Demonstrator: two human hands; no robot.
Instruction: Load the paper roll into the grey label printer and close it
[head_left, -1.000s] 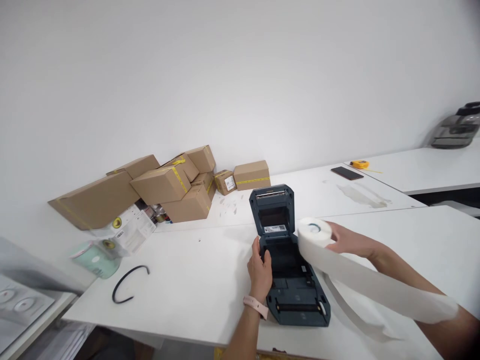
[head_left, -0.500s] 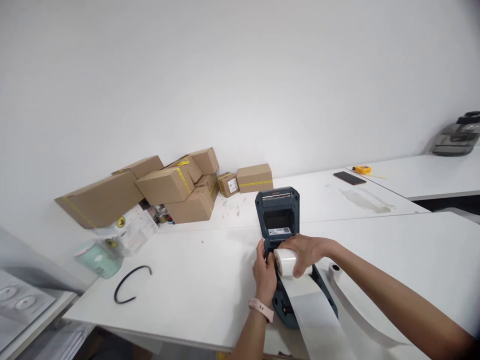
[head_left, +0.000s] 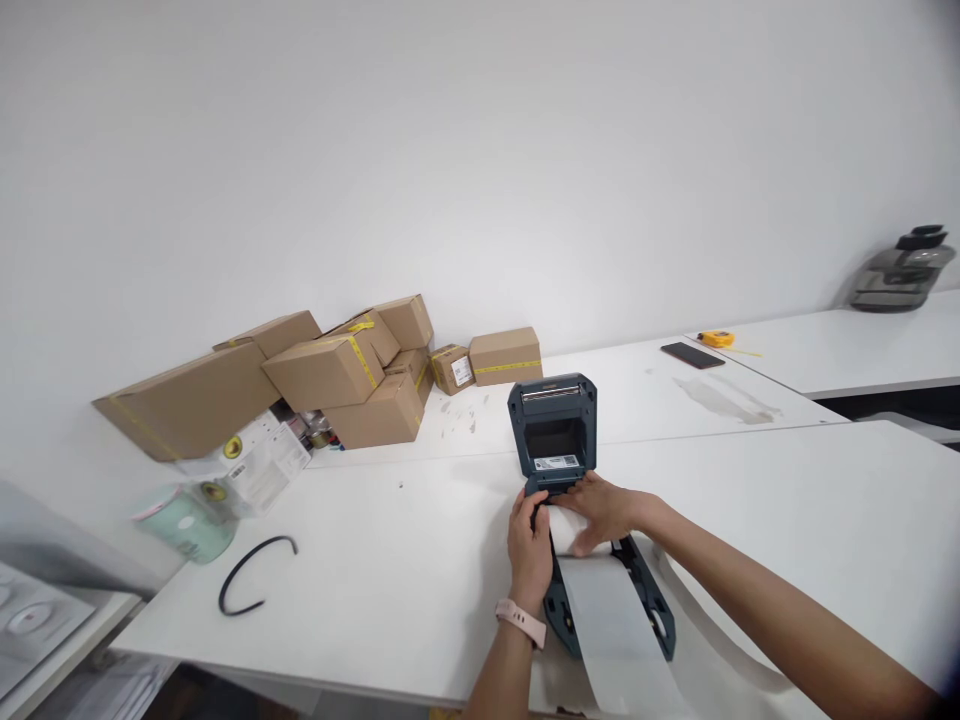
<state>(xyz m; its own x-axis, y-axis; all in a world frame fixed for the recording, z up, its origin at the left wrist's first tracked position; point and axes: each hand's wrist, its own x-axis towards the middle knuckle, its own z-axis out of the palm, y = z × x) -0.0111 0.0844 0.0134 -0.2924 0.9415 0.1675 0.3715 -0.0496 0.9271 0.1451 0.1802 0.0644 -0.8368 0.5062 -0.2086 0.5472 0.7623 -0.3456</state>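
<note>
A dark label printer stands on the table with its lid swung up. My right hand is curled over a white label roll lying in the printer's bay, thumb on the near side. From the roll a broad white paper strip runs out over the printer's front edge toward me. My left hand, below a pink wristband, grips the left side of the printer with its fingertips at the bay's rim. Part of the roll is hidden under my right fingers.
Cardboard boxes are stacked at the back left. A black curved strip and a mint-green container lie to the left. At the back right are a dark flat phone-like slab, a yellow tape measure and a jug.
The label roll has dropped deeper into the printer's bay, with my right hand pressing over it. My left hand stays at the printer's side. The small roll at right is now behind my forearm.
</note>
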